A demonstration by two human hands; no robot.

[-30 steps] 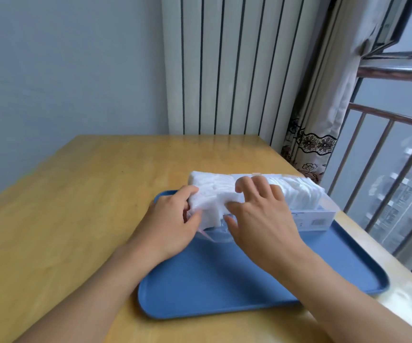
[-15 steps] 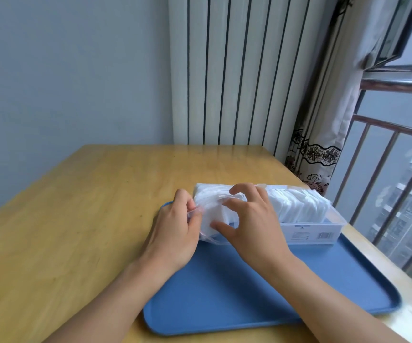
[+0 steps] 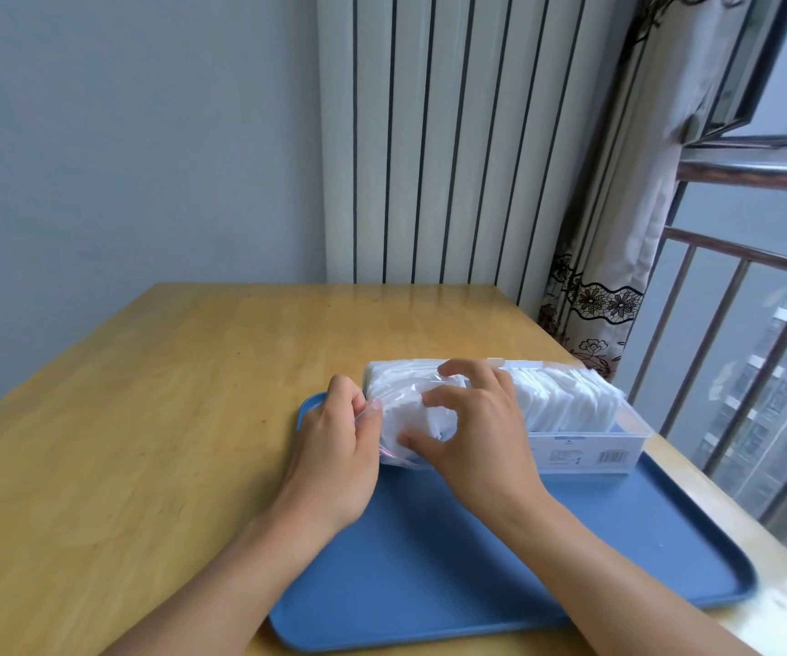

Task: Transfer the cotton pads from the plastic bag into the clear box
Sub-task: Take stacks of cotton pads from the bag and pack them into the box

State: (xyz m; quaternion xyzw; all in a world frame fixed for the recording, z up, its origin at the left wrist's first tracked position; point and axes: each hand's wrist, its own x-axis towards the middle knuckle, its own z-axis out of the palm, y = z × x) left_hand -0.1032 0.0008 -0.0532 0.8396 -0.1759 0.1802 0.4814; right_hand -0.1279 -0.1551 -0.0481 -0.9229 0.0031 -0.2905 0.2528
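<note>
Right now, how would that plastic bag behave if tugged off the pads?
Likely floppy: the plastic bag wrinkles where the left hand pinches it. Probably light and slippery, being thin, glossy film. The cotton pads look soft and may spill.

So there's a flat blue plastic tray (image 3: 500,580) sitting on a light wooden counter (image 3: 145,419), near its right edge. Behind the counter is a white ribbed radiator panel (image 3: 429,134) against a pale grey wall (image 3: 122,134). Off to the right, a patterned beige curtain (image 3: 618,229) hangs beside a window with dark metal railing bars (image 3: 737,324).

Home room: radiator (image 3: 434,134), patterned curtain (image 3: 618,258), wooden table (image 3: 155,400).
</note>
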